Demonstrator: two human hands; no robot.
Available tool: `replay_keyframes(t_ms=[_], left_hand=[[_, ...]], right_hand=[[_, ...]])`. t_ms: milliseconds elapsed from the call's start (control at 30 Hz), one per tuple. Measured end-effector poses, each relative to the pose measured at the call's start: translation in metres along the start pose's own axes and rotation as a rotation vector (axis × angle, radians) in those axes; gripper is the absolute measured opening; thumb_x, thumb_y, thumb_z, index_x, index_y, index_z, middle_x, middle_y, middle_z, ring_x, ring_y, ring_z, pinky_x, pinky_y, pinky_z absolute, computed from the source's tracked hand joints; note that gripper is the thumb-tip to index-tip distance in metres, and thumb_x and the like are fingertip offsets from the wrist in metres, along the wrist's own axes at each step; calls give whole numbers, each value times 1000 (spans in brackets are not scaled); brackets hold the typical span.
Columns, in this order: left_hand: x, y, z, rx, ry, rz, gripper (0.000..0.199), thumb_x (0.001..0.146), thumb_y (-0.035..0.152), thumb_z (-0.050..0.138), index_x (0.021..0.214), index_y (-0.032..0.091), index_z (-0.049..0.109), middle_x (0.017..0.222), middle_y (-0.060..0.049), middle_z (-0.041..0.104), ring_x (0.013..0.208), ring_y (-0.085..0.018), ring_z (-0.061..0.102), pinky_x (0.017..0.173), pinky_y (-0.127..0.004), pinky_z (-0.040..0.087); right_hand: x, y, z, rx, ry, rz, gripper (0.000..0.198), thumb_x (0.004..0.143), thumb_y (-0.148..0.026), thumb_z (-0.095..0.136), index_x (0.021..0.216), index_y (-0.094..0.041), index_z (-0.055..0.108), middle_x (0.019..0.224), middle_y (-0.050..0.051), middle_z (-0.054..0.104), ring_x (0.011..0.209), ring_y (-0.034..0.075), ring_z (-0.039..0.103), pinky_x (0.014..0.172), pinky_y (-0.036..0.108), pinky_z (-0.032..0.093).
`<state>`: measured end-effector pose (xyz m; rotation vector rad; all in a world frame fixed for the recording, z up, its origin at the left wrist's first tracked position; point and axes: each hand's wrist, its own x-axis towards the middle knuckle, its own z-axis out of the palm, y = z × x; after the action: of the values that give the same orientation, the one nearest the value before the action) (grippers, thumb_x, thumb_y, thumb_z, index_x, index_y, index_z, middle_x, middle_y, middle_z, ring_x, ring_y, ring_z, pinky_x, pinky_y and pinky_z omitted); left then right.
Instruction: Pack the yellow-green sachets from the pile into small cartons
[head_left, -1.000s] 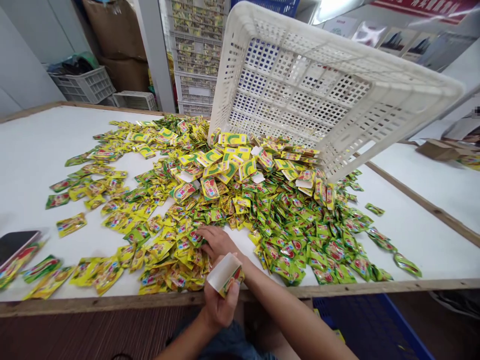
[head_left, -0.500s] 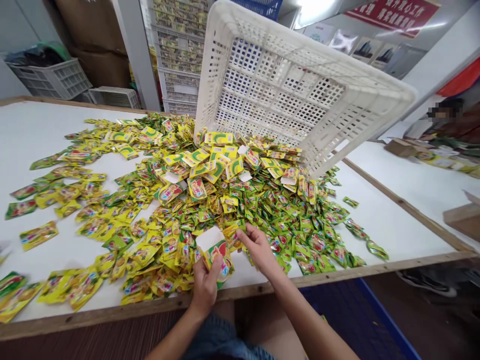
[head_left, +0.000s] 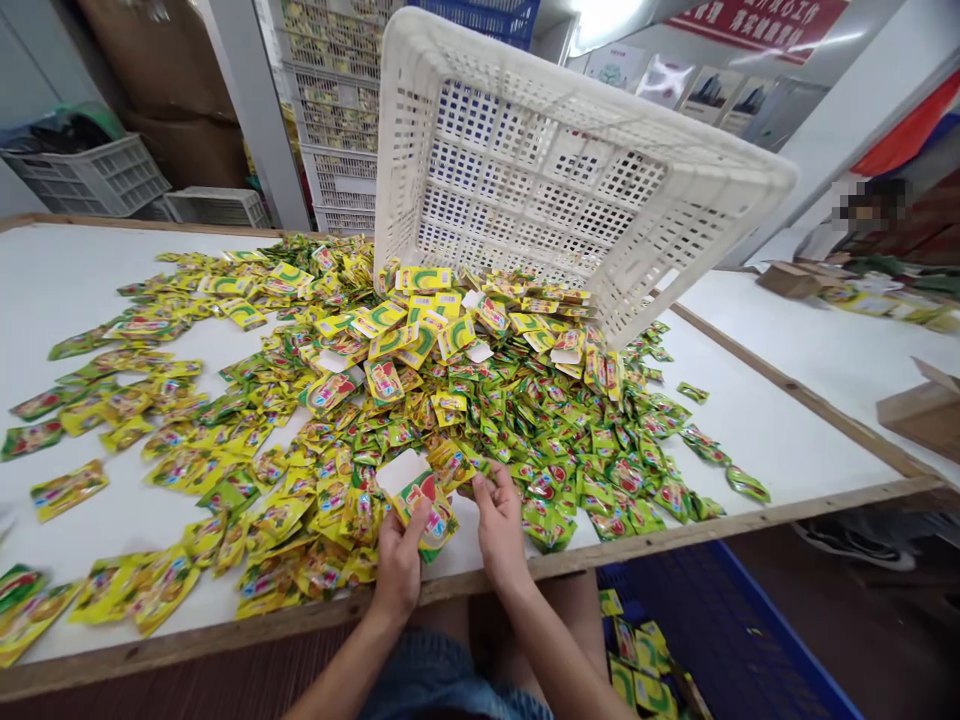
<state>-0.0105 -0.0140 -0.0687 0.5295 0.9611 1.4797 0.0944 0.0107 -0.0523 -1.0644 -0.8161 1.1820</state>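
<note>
My left hand (head_left: 400, 565) grips a small green-and-yellow printed carton (head_left: 429, 512), tilted, its white end flap (head_left: 403, 470) standing open. Just right of it, the thumb and fingers of my right hand (head_left: 498, 525) are pinched on a small yellow-green candy sachet (head_left: 456, 464), close to the carton. The fingers partly cover the sachet's end. Beyond both hands spreads a heap of loose sachets, yellow ones (head_left: 300, 530) to the left and green ones (head_left: 555, 440) to the right. Flat cartons (head_left: 379, 318) lie on top of the heap.
A white plastic crate (head_left: 570, 170) leans on its side behind the heap. The white table (head_left: 750, 400) has a wooden edge (head_left: 645, 550) in front. Below right stands a blue crate (head_left: 739, 620) with filled cartons (head_left: 641, 665). Another person (head_left: 862, 215) is at the far right.
My right hand has drawn slightly nearer to my left hand and turned more upright, still on the sachet. The camera view has shifted, showing more of the blue crate and its cartons below.
</note>
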Motion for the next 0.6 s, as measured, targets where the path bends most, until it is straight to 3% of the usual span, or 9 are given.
replay_keyframes(t_ms=[233,467,600], left_hand=[[1,0,2,35,8,-7,37,70,34,67,101,14,63,88,-6,71,80,-21,66,70,-27,52],[0,1,1,84,-21,-29,39,68,38,68,97,11,66,80,-6,72,75,-22,66,69,-29,51],[-3,3,-1,139,-57,-29,37,67,37,69,94,11,67,80,-6,72,74,-22,66,66,-28,51]], right_hand=[[-1,7,2,61,83,43,32,80,-40,54,104,-23,42,84,2,66,76,17,64,63,28,50],[-1,20,8,46,112,19,26,79,-43,52,94,-23,43,88,1,65,82,17,63,69,28,49],[9,14,-1,147,190,66,26,73,-40,59,87,-23,46,80,-1,65,70,15,63,61,27,49]])
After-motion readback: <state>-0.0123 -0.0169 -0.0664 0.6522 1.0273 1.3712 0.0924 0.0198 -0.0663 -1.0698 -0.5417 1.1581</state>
